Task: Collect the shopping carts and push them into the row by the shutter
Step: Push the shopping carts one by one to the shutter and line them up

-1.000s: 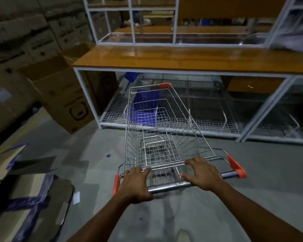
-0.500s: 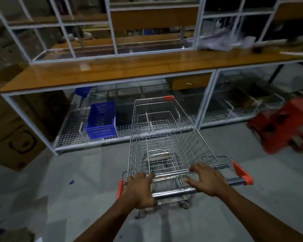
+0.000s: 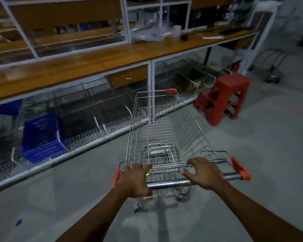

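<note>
We read this as the transport leg: one cart [image 3: 164, 130] in hand, empty wire basket, nose pointing up-frame and slightly right, angled toward the long wooden counter [image 3: 112, 55]. Left hand [image 3: 136, 180] is wrapped round the handle [image 3: 168, 183] at its left end, fingers curled over the bar, a firm hold. Right hand [image 3: 204, 173] lies on top of the bar further right, palm down, fingers spread forward and touching the basket's rear wire. We can't tell if the thumb hooks under, so we call it pressing, not gripping. The cart stands on the concrete floor [image 3: 269, 154], its front near the counter's low mesh shelf but apart from it. A red stool [image 3: 224, 96] stands ahead-right of the nose, just beside the counter; a blue crate [image 3: 42, 137] sits on the low shelf to the left. No shutter or cart row is in view, so docking hasn't started by our judgement. Something wheeled sits far right [image 3: 273, 70], too blurred to name. Next move likely calls for steering right, off the counter and wide of the stool. That needs turning force at the handle, so we'd close the right hand on the bar first. Main risk: the nose clipping the stool or a counter post.
</note>
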`<state>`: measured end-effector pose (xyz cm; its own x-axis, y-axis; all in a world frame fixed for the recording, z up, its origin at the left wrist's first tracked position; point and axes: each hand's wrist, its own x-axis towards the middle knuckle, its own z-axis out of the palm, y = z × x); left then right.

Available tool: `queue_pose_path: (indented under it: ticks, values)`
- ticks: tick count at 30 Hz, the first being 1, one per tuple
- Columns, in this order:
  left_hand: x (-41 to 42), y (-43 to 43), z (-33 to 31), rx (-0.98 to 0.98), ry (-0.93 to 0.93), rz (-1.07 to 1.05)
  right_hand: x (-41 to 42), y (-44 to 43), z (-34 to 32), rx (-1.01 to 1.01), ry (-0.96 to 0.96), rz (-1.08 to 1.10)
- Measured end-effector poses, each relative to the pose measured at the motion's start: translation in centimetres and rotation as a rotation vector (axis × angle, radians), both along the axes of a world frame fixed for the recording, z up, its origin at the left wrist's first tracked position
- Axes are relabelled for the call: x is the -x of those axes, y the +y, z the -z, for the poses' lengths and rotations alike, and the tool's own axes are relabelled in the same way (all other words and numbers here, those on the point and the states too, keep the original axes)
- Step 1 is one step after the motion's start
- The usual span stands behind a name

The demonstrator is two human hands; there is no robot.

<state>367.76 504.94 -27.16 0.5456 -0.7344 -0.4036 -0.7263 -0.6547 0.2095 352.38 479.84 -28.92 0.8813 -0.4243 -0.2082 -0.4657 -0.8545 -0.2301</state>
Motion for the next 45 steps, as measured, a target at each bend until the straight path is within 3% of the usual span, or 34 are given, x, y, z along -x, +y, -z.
queue_pose_path:
  ticks: [20, 36, 45]
  values:
    - [6.3, -26.3, -1.2, 0.015, -0.009, 0.483, 15.3, -16.8, 0.0, -0.009, -0.01, 0.44]
    - [7.9, -50.0, 1.6, 0.014, 0.021, 0.869, 21.8, -27.5, -0.1, 0.036, -0.018, 0.895]
    - [13.2, -62.8, 0.1, 0.013, -0.014, 1.141, 26.4, -34.4, -0.1, 0.024, -0.008, 1.113]
